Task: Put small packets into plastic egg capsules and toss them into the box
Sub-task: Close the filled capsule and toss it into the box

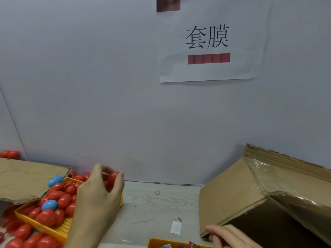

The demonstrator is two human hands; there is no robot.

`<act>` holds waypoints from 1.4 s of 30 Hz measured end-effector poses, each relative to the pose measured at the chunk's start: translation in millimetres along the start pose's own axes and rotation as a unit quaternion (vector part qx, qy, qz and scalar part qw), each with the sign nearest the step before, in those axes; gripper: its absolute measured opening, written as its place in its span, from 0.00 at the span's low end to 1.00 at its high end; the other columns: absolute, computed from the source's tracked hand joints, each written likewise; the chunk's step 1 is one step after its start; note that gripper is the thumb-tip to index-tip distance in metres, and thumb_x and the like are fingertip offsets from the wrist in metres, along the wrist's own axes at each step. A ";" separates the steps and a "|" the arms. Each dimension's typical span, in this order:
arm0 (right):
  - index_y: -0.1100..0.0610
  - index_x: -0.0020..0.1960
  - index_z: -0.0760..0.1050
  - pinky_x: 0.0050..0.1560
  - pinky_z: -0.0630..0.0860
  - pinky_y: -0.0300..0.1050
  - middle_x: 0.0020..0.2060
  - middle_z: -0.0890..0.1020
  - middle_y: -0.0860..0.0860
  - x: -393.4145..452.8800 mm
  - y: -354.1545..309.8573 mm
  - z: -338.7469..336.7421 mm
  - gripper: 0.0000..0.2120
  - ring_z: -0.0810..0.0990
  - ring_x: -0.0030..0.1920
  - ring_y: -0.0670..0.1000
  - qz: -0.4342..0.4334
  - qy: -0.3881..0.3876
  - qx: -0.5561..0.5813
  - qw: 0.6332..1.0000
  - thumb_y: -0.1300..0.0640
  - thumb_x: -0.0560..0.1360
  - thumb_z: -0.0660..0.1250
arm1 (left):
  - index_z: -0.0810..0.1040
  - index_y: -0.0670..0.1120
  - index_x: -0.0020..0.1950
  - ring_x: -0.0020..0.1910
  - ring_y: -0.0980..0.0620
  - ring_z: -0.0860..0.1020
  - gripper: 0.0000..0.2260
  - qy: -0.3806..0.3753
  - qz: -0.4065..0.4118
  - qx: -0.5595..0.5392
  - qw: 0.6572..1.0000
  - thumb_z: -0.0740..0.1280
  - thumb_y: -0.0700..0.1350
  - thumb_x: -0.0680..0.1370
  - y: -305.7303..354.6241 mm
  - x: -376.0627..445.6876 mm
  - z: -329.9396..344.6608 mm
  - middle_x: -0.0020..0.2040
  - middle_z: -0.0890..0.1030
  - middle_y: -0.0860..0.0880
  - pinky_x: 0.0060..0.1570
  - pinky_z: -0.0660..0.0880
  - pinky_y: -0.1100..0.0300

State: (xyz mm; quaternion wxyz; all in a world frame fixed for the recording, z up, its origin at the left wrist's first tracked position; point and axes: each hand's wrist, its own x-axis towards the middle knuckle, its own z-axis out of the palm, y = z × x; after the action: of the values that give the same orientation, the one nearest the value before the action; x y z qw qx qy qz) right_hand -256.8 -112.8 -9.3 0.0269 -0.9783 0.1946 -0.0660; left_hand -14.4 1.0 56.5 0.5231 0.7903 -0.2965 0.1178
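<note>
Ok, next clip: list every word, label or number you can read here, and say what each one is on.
"套膜": printed in black on the white paper sheet stuck to the wall.
Red bar under those characters: blurred, unreadable.
Red patch at the sheet's top edge: blurred, unreadable.
Colourful packets in the bottom tray: print too small to read.

even, soft light; glare on the box [265, 185] tape; hands blurred; edges bend slightly

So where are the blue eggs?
Two blue eggs lie on the left among the red eggs in the yellow tray, one near the cardboard flap, both left of the left hand.
</note>
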 end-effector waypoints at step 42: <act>0.39 0.62 0.72 0.60 0.59 0.35 0.47 0.59 0.30 26.1 -7.1 16.6 0.20 0.60 0.57 0.37 0.091 0.040 0.151 0.984 0.33 0.75 0.57 | 0.76 0.50 0.40 0.34 0.57 0.74 0.12 -0.189 -0.130 -0.133 0.964 0.70 0.57 0.74 3.4 -82.8 70.3 0.36 0.74 0.52 0.31 0.73 0.69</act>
State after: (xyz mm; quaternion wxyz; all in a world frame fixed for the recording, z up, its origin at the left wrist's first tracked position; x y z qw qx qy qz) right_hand -227.9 -115.8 -22.1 0.1720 -0.9379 0.2716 -0.1305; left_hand -91.1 -34.4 -12.0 0.5683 0.7535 -0.2978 -0.1433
